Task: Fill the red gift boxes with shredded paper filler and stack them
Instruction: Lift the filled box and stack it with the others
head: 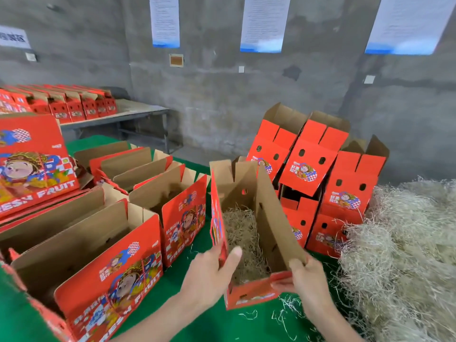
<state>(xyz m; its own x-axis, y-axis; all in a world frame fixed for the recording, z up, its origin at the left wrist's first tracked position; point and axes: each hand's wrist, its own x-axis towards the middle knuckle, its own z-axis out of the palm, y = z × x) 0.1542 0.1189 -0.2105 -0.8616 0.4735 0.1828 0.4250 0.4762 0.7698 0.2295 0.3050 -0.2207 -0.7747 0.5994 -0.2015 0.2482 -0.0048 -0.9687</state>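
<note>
Nearest: left hand (209, 274) gripping left wall of open red cardboard gift box (274, 218), thumb inside; right hand (308, 280) pinching near right corner. Box over green counter (197, 317); thin bed of pale shredded paper filler (243, 230) inside, well below rim. Recommended: keep level, grip walls not flaps, top up before stacking. Further right, loose filler heap (407, 243); behind, tilted stack of red boxes (311, 166).

We log this as a packing workshop; bare concrete wall (222, 107) hung with printed notices (265, 23); many identical red gift boxes (182, 218) in rows on a green counter (217, 329); more on a second counter (138, 111) behind; loose heap of shredded paper filler (407, 243) alongside.
</note>
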